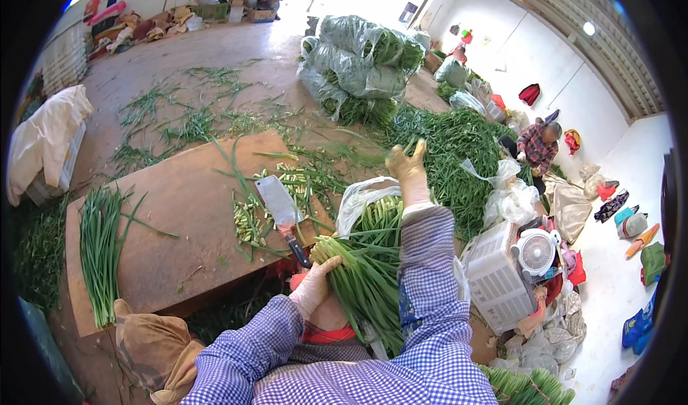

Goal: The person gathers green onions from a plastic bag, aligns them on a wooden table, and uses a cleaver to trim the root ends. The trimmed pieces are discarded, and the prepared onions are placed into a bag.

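Note:
My left hand point(318, 286), in a pale glove, is closed around a thick bundle of garlic chives point(365, 279) near its light cut ends; the leaves hang down across my lap. My right hand point(408, 167), in a yellowish glove, is stretched forward with fingers spread, and blurred green bits show just left of it. A cleaver point(280, 201) with a black handle lies on the wooden board point(183, 228) among trimmed stalk ends point(248, 219). More chives stand in a white plastic bag point(365, 193) between my arms. Another chive bunch point(100, 254) lies at the board's left end.
A large heap of loose chives point(451, 152) lies ahead right, beside stacked bagged bundles point(360, 61). A white plastic crate point(492, 276) with a small fan point(536, 249) stands at my right. A co-worker point(537, 144) sits by the wall. Scattered leaves point(188, 120) cover the floor ahead.

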Demonstrator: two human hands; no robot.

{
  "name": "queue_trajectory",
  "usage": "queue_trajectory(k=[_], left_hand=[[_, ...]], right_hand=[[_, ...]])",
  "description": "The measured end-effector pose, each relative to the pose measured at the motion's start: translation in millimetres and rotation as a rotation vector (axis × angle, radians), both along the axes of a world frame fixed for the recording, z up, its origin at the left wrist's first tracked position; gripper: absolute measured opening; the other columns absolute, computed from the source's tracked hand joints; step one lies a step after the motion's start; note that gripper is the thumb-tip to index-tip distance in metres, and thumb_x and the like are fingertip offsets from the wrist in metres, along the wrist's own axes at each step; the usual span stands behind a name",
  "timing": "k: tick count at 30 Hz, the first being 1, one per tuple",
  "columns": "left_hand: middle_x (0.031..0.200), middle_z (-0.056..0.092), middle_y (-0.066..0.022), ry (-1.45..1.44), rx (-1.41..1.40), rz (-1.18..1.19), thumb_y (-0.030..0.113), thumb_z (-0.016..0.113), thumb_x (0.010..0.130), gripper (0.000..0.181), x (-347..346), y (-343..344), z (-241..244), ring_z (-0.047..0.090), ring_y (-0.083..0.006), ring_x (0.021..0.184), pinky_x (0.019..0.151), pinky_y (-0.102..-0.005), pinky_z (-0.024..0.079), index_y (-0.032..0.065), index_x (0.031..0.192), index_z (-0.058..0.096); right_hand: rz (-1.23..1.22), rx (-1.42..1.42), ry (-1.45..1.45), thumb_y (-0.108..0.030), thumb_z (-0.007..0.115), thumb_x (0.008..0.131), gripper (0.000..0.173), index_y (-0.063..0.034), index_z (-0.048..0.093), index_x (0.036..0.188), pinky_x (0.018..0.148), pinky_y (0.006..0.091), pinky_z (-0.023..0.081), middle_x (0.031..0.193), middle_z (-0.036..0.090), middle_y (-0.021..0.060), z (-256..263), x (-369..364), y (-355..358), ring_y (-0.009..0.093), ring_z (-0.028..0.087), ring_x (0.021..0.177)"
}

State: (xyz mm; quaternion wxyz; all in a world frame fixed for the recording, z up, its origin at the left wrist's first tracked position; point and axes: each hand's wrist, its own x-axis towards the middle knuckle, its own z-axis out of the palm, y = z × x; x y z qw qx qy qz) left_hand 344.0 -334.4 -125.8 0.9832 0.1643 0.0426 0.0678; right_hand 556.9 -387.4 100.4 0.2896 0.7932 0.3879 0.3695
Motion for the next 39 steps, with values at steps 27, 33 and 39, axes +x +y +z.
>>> queue_trajectory(k=[27,33,39], left_hand=[[0.124,0.055,-0.0083,-0.010,-0.071,0.054,0.004,0.063,0.078,0.057,-20,-23,57,0.052,-0.0221,0.114,0.100,-0.0355,0.040,0.0034,0.132,0.043],[0.126,0.054,-0.0106,-0.085,0.040,0.118,0.006,0.061,0.075,0.060,-60,10,81,0.053,-0.0249,0.114,0.103,-0.0362,0.040,0.0023,0.132,0.043],[0.120,0.056,-0.0120,-0.330,0.279,0.339,0.012,0.065,0.070,0.060,-144,60,188,0.054,-0.0276,0.111,0.102,-0.0390,0.039,0.0026,0.126,0.048]], right_hand=[[-0.084,0.219,0.709,-0.052,0.074,0.060,0.118,-0.0122,0.011,0.150,0.110,0.0537,0.017,0.145,0.031,0.0197,-107,-181,-50,0.036,0.027,0.137],[-0.127,0.237,0.655,-0.048,0.072,0.062,0.116,0.0002,0.011,0.147,0.101,0.0431,0.031,0.120,0.050,0.0135,-57,-236,-16,0.027,0.047,0.117],[0.430,1.031,0.688,-0.030,0.042,0.087,0.071,-0.0035,0.018,0.148,0.115,0.0487,0.015,0.140,0.039,0.0208,-13,-333,62,0.035,0.031,0.135]])
